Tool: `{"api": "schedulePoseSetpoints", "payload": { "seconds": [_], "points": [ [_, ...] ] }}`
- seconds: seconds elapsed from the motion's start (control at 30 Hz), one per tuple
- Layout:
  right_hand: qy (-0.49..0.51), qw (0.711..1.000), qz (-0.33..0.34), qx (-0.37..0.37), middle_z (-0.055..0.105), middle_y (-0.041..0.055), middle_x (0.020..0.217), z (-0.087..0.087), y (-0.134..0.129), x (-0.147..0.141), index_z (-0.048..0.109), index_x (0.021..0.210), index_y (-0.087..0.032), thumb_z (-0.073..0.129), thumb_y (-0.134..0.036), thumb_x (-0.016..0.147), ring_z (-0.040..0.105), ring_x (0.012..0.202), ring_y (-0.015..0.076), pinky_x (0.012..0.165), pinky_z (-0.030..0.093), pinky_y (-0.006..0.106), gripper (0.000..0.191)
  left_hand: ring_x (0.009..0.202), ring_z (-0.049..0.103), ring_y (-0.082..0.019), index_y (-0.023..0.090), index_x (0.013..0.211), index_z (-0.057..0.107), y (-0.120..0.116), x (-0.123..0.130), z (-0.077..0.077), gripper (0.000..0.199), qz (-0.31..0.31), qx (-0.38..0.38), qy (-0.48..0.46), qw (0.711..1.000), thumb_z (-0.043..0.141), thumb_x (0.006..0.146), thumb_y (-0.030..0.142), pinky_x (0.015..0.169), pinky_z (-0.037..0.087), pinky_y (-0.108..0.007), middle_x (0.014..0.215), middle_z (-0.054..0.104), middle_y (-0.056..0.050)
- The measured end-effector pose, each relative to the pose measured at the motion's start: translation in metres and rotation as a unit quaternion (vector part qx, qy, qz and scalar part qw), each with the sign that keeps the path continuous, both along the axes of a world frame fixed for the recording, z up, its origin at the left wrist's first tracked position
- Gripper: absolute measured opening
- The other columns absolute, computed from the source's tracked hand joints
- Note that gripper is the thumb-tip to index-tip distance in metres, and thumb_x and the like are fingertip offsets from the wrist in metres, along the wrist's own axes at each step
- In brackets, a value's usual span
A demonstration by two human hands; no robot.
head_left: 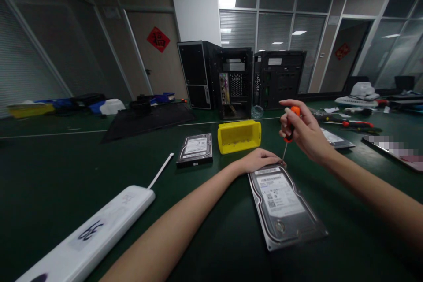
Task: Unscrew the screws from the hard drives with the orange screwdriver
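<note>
A hard drive [291, 224] lies label up on the green table in front of me. My left hand [261, 159] grips its far end, with the fingertips close beside the screwdriver's tip. Wrapped round the orange and black handle of a screwdriver [288, 134], my right hand [306, 130] holds it nearly upright. Its thin shaft comes down at the drive's far right corner; whether a screw is under the tip is too small to tell. Just beyond the left hand stands a yellow bin [239, 135] with small bits inside. A second hard drive [195, 149] lies left of the bin.
A white power strip [95, 233] runs along the left. Behind the bin stand black computer cases [198, 75]. Another drive [335, 139] lies partly behind my right wrist, near pliers [358, 124] and a phone-like slab [393, 152]. A black mat [148, 121] is at back left.
</note>
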State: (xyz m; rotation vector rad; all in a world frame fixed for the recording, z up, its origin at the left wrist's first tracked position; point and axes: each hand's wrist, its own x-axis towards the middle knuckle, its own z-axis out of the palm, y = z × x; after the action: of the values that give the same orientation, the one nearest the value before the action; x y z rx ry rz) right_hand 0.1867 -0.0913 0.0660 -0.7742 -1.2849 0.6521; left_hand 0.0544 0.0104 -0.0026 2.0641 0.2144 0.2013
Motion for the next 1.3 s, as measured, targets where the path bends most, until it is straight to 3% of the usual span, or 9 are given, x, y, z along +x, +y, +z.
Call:
{"api": "schedulePoseSetpoints", "payload": {
  "seconds": [0.17,0.57,1.3],
  "points": [
    [0.005,0.999,0.051,-0.018,0.048,-0.0011,0.076,0.003,-0.002,0.000,0.053,0.103,-0.026,0.042,-0.041,0.088,0.047,0.060,0.0089,0.059,0.048,0.024,0.024,0.098,0.060,-0.016,0.014,0.104,0.068,-0.001,0.000,0.003,0.034,0.003,0.001,0.008,1.000,0.048,0.089,0.036,0.089,0.040,-0.024,0.107,0.067,-0.005],
    [0.011,1.000,0.022,0.004,0.055,-0.0028,0.080,-0.001,0.002,0.011,0.046,0.093,-0.026,0.054,-0.032,0.083,0.055,0.064,0.0084,0.067,0.054,0.028,0.014,0.096,0.060,-0.016,0.014,0.102,0.068,-0.001,0.000,0.000,0.034,0.010,-0.002,0.004,1.000,0.048,0.088,0.038,0.087,0.041,-0.023,0.105,0.068,-0.005],
    [-0.004,1.000,0.026,0.011,0.048,-0.0050,0.073,0.002,0.003,0.003,0.047,0.092,-0.025,0.055,-0.030,0.083,0.045,0.055,0.0064,0.063,0.052,0.027,0.013,0.095,0.060,-0.016,0.012,0.105,0.067,-0.001,-0.001,0.002,0.037,0.001,0.010,-0.002,1.000,0.048,0.088,0.038,0.084,0.042,-0.023,0.105,0.067,-0.007]
  ]
}}
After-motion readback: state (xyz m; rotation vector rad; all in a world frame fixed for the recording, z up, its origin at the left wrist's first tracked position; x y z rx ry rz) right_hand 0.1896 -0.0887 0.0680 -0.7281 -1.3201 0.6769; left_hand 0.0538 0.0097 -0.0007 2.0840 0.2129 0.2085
